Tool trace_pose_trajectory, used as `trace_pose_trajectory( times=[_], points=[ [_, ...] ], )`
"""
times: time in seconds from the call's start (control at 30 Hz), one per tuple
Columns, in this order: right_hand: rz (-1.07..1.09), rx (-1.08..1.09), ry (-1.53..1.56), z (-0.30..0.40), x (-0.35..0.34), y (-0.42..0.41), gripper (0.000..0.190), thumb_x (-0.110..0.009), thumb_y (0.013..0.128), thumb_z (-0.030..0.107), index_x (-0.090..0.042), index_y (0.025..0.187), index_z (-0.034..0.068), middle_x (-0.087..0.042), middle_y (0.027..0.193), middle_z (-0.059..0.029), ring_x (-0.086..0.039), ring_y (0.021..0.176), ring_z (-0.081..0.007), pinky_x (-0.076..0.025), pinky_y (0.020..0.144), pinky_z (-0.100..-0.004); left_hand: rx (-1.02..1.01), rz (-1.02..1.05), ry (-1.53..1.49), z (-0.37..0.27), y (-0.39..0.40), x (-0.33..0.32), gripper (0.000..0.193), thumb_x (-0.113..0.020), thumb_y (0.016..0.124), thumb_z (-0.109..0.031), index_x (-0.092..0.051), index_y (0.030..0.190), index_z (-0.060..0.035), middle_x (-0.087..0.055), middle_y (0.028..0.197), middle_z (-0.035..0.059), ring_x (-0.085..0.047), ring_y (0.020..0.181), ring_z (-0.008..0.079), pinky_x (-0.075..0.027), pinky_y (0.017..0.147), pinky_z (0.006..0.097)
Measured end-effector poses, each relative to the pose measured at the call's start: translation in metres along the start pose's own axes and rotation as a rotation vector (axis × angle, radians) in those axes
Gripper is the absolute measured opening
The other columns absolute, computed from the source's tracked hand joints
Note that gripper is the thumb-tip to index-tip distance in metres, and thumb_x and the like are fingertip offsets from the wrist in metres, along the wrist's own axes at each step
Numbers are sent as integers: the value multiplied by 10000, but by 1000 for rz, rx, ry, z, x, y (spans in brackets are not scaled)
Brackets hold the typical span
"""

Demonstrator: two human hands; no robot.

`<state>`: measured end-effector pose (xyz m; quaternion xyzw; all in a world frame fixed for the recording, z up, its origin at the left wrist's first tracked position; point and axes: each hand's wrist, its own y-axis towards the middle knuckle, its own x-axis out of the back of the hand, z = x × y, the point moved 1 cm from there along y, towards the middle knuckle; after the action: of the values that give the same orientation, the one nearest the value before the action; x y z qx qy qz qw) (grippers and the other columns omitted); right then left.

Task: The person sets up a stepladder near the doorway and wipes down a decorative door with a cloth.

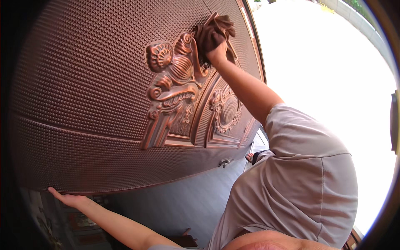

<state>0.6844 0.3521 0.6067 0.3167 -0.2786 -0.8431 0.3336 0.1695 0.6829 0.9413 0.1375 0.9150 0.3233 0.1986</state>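
Note:
A dark brown cloth (204,36) is bunched in my right hand (218,50), pressed against the raised ornament of a copper-coloured embossed metal door (93,78). Shell and scroll relief (178,68) stands out beside the cloth, which covers part of the moulding. My left hand (70,200) is at the door's long edge, low on the left. One digit rests against that edge, and the remaining fingers are hidden behind the panel.
A metal door handle (225,162) sits near the door's edge. Grey floor (175,193) shows below it, and a foot (249,157) is visible beyond my shirt. Brightly lit ground (312,62) lies to the right, outdoors. Dim furniture-like shapes appear at lower left.

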Motion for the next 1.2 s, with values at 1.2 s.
trace_pose_trajectory(
  times=[1.2],
  points=[
    [257, 66, -144, -22, 10, -2, 269, -712, 853, 257, -684, 1005, 37, -720, 993, -203, -652, 993, -425, -518, 856, -482, -42, 3, 63, -7, -7, 16, 904, -643, 962, -555, -326, 1586, 18, -356, 1623, 177, -413, 1444, 366, -388, 1179, 499]
  ],
)
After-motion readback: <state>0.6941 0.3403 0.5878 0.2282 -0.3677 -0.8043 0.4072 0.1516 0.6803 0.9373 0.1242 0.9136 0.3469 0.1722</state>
